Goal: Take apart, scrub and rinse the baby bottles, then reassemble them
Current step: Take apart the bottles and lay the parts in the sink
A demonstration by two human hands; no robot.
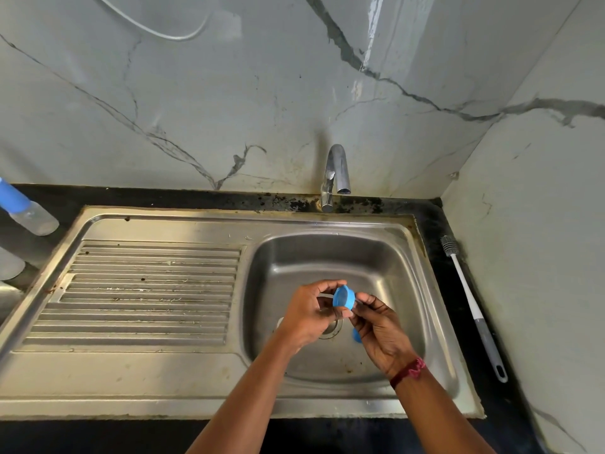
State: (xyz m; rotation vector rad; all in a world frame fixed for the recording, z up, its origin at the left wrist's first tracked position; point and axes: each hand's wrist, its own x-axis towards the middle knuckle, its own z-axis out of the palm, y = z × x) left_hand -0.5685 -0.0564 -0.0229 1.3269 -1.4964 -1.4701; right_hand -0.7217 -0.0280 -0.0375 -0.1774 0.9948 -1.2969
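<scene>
Over the steel sink basin (393,263) both my hands hold a small blue bottle collar ring (343,299), its open side facing up toward me. My left hand (307,314) pinches it from the left, and something clear shows between those fingers. My right hand (379,326) grips the ring's right edge with fingertips. A second blue piece (356,336) lies in the basin, mostly hidden under my right hand. On the dark counter at the far left stands a baby bottle (27,209) with a blue cap, clear body, leaning in the wide-angle view.
The tap (337,173) stands behind the basin, with no water running. A white bottle brush with a grey handle (471,306) lies on the black counter to the right of the sink. The ribbed drainboard (147,290) fills the left. Another clear container (9,265) sits at the left edge.
</scene>
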